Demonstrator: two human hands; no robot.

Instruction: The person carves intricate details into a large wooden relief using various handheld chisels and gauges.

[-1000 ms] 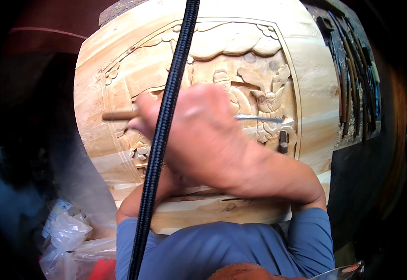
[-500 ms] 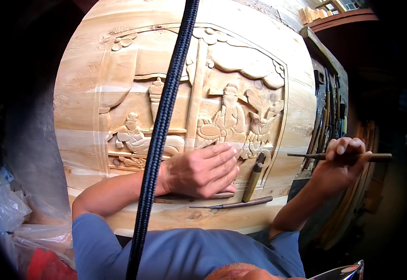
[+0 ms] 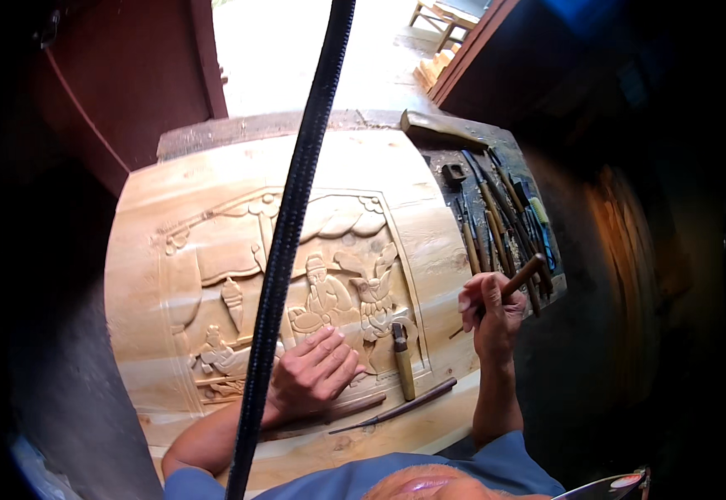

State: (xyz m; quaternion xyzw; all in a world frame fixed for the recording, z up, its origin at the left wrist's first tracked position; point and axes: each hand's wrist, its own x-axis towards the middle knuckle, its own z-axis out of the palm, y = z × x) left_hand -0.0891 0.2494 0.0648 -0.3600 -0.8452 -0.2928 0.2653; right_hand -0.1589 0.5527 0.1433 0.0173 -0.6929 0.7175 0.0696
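A pale wooden panel (image 3: 154, 200) lies before me, carved in relief with robed figures, drapery and a frame line. My left hand (image 3: 317, 371) rests palm down on its lower middle, fingers stretched out and holding nothing. My right hand (image 3: 494, 308) is raised over the panel's right edge, closed round a carving chisel (image 3: 523, 278) whose brown handle points up and right; its thin blade shows partly below the fingers. Right of my left hand lies a short wood-handled tool with a dark head (image 3: 403, 367). Nearer me lie a thin chisel (image 3: 404, 406) and a long wooden handle (image 3: 338, 412).
Many chisels and gouges (image 3: 496, 212) lie on the dark bench right of the panel, near a small dark block (image 3: 454, 173). A thick wood piece (image 3: 438, 129) sits at the bench's far edge. A black braided cord (image 3: 292, 225) crosses the view. Beyond is a bright doorway.
The view has tilted up and turned right, bringing the doorway and more of the bench tools in. My right hand has turned the chisel from level to slanting. The left hand stays on the panel.
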